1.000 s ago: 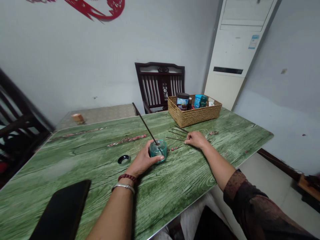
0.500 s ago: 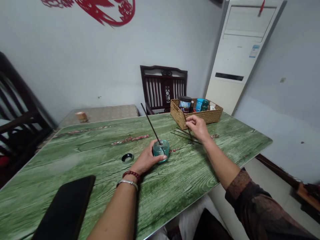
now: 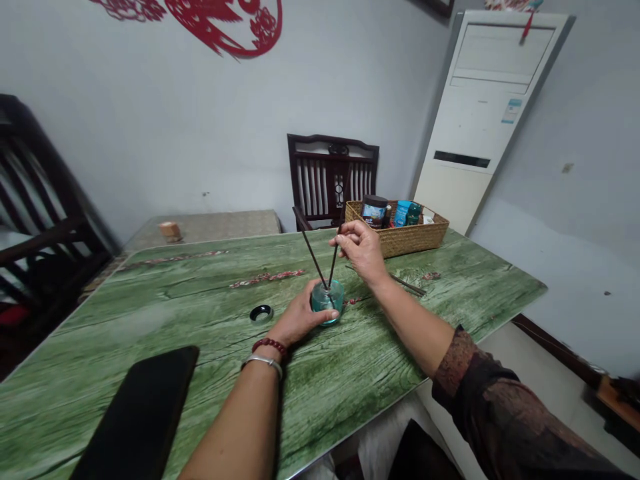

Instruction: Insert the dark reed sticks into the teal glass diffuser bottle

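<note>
My left hand [image 3: 303, 312] is wrapped round a small glass diffuser bottle [image 3: 336, 297] with blue-green liquid, which stands upright on the table. One dark reed stick [image 3: 313, 257] leans leftward out of its neck. Between the thumb and fingers of my right hand [image 3: 361, 250] is a second reed stick [image 3: 333, 267], its lower end at the bottle's mouth; whether it has passed inside I cannot tell. More dark sticks [image 3: 407, 285] lie on the table behind my right wrist, partly hidden by it. A black ring-shaped cap [image 3: 261, 314] rests left of the bottle.
A wicker basket [image 3: 415, 240] with jars and bottles stands at the table's back right. A black phone-like slab [image 3: 137, 407] lies at the front left of the green table [image 3: 215, 360]. Behind are a dark wooden chair [image 3: 336, 180] and a white cabinet air conditioner [image 3: 483, 120].
My right hand has moved left from the loose sticks to the bottle, carrying a reed stick to its mouth. My left hand keeps its hold on the bottle. The view has shifted slightly.
</note>
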Action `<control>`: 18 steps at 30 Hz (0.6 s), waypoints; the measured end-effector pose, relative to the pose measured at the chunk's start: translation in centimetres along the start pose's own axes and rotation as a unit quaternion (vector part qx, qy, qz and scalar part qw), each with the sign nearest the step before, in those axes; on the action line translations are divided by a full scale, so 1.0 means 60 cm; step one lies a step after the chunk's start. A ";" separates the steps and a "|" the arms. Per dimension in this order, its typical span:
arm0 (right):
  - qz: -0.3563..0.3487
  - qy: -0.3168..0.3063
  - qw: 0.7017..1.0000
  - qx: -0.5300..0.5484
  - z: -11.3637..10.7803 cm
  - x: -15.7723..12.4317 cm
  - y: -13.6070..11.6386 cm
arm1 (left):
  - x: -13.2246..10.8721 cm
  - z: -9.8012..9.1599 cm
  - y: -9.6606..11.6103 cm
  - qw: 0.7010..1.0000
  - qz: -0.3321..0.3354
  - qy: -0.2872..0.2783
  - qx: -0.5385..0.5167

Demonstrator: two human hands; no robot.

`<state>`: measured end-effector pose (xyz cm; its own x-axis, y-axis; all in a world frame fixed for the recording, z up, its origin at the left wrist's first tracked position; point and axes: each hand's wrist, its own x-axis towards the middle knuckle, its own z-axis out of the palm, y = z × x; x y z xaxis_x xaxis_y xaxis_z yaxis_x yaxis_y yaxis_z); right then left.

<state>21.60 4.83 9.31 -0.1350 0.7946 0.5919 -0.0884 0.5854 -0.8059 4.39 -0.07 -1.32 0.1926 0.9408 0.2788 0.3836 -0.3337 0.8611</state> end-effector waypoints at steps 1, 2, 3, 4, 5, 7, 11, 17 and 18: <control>0.006 -0.003 1.000 -0.007 0.002 -0.002 0.007 | 0.000 0.000 0.001 1.000 0.001 0.002 0.000; 0.012 -0.005 1.000 -0.015 0.004 -0.005 0.014 | 0.000 0.000 0.001 1.000 0.001 0.003 0.001; 0.020 -0.009 0.999 -0.023 0.006 -0.008 0.022 | 0.001 0.000 0.000 1.000 0.002 0.003 0.001; 0.029 -0.013 0.999 -0.032 0.008 -0.011 0.029 | 0.001 0.000 -0.002 1.000 0.003 0.001 0.002; 0.039 -0.018 0.998 -0.042 0.010 -0.015 0.036 | 0.002 0.000 -0.004 1.000 0.004 0.000 0.002; 0.058 -0.029 0.996 -0.064 0.012 -0.025 0.048 | 0.003 0.000 -0.008 1.000 0.005 -0.003 0.002; 0.050 -0.047 0.988 -0.139 0.000 -0.042 0.055 | 0.003 0.001 -0.011 1.000 0.006 -0.004 0.001; 0.041 0.024 0.940 -0.339 -0.102 -0.049 0.056 | 0.000 -0.001 -0.003 1.000 -0.009 -0.001 0.004; 0.052 0.040 0.922 -0.382 -0.124 -0.053 0.062 | 0.001 -0.001 -0.002 1.000 -0.010 -0.002 0.006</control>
<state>29.02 5.66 4.51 -0.0268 0.8444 0.5350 0.6463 0.4229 -0.6352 4.29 0.01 -1.39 0.1882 0.9472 0.2595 0.3979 -0.3151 0.8616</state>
